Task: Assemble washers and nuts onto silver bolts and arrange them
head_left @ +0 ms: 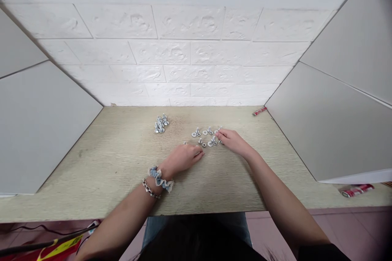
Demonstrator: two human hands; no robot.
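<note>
Silver metal bolts (pixel 200 141), flat round silver washers (pixel 208 144) clustered, seemingly keeping sets distinct; left hand (pixel 183 158), right hand (pixel 232 140): fingers nearly together, hold unclear.

The left hand (pixel 183 158) is curled and hides what lies beneath it, so its grip cannot be told; of a bolt (pixel 184 142) behind its knuckles, only the tip shows. The right hand (pixel 233 142) covers part of a washer (pixel 216 132), and anything it may hold is too small to tell. Pieces in the bolt pile (pixel 160 124) overlap too much to count. Any print on the far red tube (pixel 259 111) is too small to read. The bottom edge cuts off the black sleeve (pixel 321 252) and the red-and-yellow object (pixel 61 248).
</note>
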